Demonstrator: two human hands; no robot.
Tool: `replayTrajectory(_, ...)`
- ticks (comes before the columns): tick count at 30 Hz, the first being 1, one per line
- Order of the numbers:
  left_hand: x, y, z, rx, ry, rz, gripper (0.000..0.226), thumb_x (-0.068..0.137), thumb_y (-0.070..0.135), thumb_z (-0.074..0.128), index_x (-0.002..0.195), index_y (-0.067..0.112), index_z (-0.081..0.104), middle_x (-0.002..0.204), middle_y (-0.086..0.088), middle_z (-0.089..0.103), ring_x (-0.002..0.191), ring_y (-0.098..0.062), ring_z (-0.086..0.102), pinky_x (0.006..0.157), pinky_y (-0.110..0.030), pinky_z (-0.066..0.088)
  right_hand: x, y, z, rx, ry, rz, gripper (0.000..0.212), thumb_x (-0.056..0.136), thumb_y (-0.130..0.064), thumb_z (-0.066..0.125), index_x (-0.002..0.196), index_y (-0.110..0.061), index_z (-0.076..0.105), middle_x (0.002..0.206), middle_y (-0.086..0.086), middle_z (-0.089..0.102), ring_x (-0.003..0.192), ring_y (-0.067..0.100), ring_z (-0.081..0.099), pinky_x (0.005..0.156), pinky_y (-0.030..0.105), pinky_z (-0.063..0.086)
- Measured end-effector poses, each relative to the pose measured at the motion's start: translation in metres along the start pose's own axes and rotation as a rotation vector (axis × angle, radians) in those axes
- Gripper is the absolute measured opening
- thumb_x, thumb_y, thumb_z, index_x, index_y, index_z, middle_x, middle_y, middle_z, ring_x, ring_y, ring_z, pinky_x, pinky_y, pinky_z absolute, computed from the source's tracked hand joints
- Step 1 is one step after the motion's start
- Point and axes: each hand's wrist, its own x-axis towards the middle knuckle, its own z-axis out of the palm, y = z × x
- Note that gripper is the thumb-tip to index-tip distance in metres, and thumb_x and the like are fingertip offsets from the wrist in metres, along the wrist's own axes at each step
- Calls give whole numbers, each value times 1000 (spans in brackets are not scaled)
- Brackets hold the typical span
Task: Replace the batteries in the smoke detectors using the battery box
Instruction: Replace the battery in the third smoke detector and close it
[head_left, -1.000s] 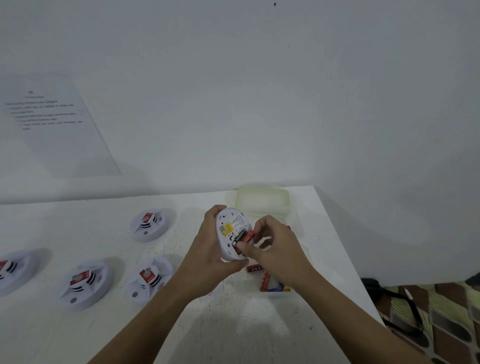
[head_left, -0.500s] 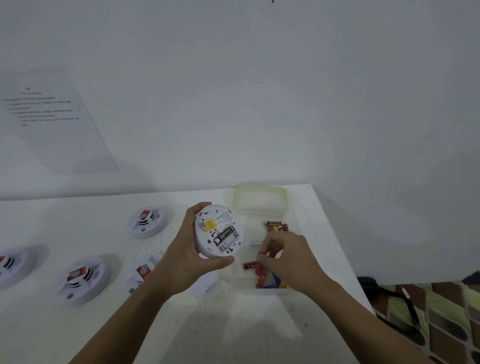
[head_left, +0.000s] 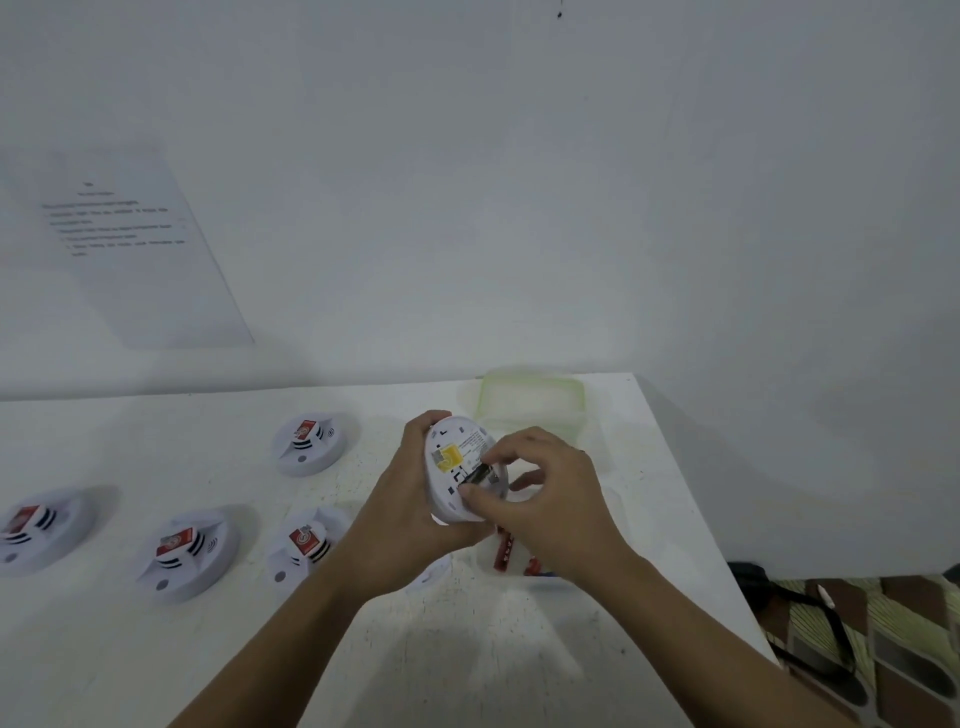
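My left hand (head_left: 410, 514) grips a white round smoke detector (head_left: 451, 470), tilted with its back and yellow label towards me. My right hand (head_left: 556, 504) is at the open battery compartment, with thumb and forefinger pinching a dark battery (head_left: 479, 474) that lies in the slot. The clear battery box (head_left: 488, 564) sits on the table under my right hand, and red batteries (head_left: 505, 552) show inside it. Its pale green lid (head_left: 530, 402) lies behind, near the wall.
Several other white smoke detectors with red tags rest on the white table (head_left: 467, 665) to the left, the nearest one (head_left: 306, 543) close to my left forearm. The table's right edge runs diagonally; a black strap (head_left: 810, 623) lies on the floor beyond. A printed sheet (head_left: 119, 234) hangs on the wall.
My right hand took a red battery from the detector, dropped to the box, and has come back up to the compartment with its fingers on a battery. My left hand tilted the detector.
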Motion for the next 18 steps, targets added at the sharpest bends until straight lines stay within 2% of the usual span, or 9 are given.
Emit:
replayTrajectory(4, 1, 0, 1, 53, -28, 7, 90, 66, 18, 92, 131, 35, 33, 113, 32, 51, 114, 3, 56, 84, -13, 52, 3, 7, -1, 48, -2, 48, 37, 60, -39, 87, 91, -20, 79, 92, -14, 70, 91, 5, 69, 68, 32, 62)
replayTrajectory(9, 2, 0, 2, 39, -77, -4, 86, 71, 12, 89, 134, 29, 33, 116, 20, 58, 114, -9, 61, 92, -28, 57, 2, 6, -2, -21, 21, 20, 45, 54, -49, 77, 90, -21, 80, 86, -15, 69, 87, 2, 68, 65, 30, 61)
replayTrajectory(13, 6, 0, -1, 23, -94, -7, 86, 71, 12, 89, 135, 28, 33, 122, 6, 60, 115, -18, 62, 95, -38, 57, 3, 9, -1, 18, 30, -22, 38, 61, -44, 75, 90, -18, 80, 85, -13, 71, 87, 5, 69, 62, 31, 62)
replayTrajectory(16, 8, -1, -1, 6, -87, -16, 86, 71, 11, 90, 135, 27, 34, 120, 11, 60, 114, -16, 63, 94, -37, 57, 2, 11, -1, 63, 13, -71, 28, 70, -37, 73, 91, -21, 81, 87, -13, 69, 90, 7, 70, 67, 28, 62)
replayTrajectory(18, 10, 0, 1, -6, -84, -30, 86, 70, 10, 90, 134, 27, 35, 116, 16, 61, 112, -12, 64, 92, -34, 57, 2, 14, -3, 35, -17, -134, 21, 77, -32, 72, 94, -24, 81, 91, -14, 68, 94, 7, 68, 73, 20, 57)
